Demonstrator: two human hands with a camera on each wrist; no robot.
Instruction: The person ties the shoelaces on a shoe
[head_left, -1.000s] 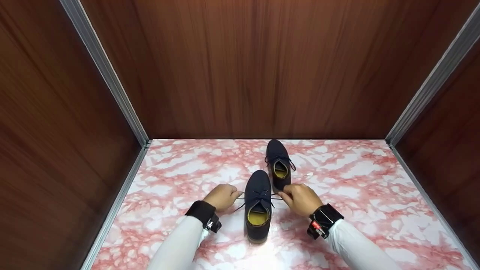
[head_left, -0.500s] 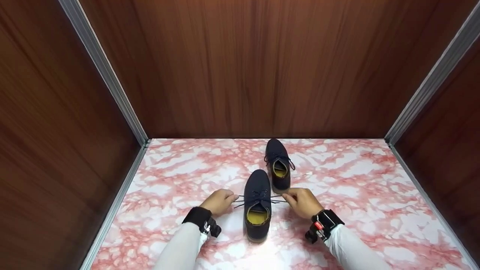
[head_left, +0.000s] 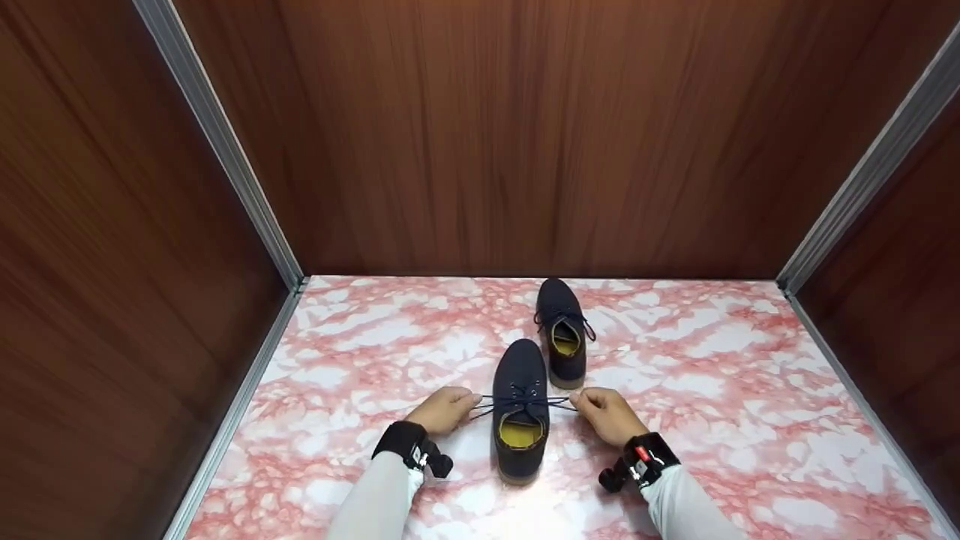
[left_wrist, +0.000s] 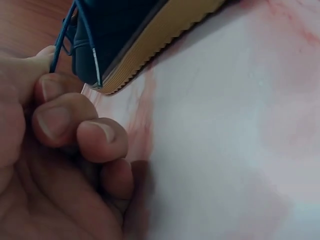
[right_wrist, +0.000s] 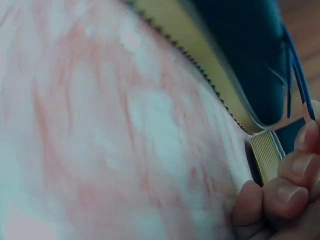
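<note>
A dark navy lace-up shoe (head_left: 517,367) with a yellow insole stands upright, toe away from me, in the head view. Its dark shoelace (head_left: 529,403) stretches out to both sides. On the left, my left hand (head_left: 442,410) pinches one side of the lace between thumb and finger; in the left wrist view a loose lace end (left_wrist: 96,62) hangs beside the shoe (left_wrist: 120,25). My right hand (head_left: 609,418) pinches the other side, and the lace (right_wrist: 298,75) is drawn taut in the right wrist view. The knot's exact form is too small to tell.
A matching shoe (head_left: 556,296), its lace tied in a bow, stands just beyond and to the right. The surface (head_left: 360,352) has a red and white marbled pattern. Brown wood-look panels (head_left: 465,150) with grey metal corner strips (head_left: 225,142) enclose it.
Both hands have shifted slightly toward me, still pinching the lace on either side. The right hand has come away from in front of the far shoe's heel. The shoes stay in place.
</note>
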